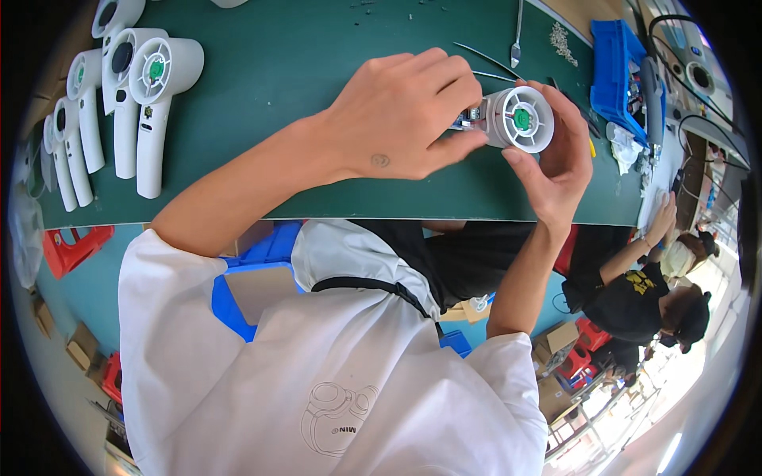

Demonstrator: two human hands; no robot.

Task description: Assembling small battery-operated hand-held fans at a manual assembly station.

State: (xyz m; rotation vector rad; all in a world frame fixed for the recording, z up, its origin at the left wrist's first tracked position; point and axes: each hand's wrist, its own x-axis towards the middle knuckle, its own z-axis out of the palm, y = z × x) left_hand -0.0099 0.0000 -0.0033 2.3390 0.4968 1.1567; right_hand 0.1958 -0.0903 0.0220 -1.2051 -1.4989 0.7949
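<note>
— Why is the white fan housing (517,119) held up off the green surface (317,55)?

— So both hands can work it. The right hand (556,155) cups its round, ribbed head in a closed grip; the left hand (401,115) pinches shut at its open end, fingertips (468,103) on small parts there.

— And the rest?

— Smooth matte plastic shells (135,103) lie lined up at left.
</note>
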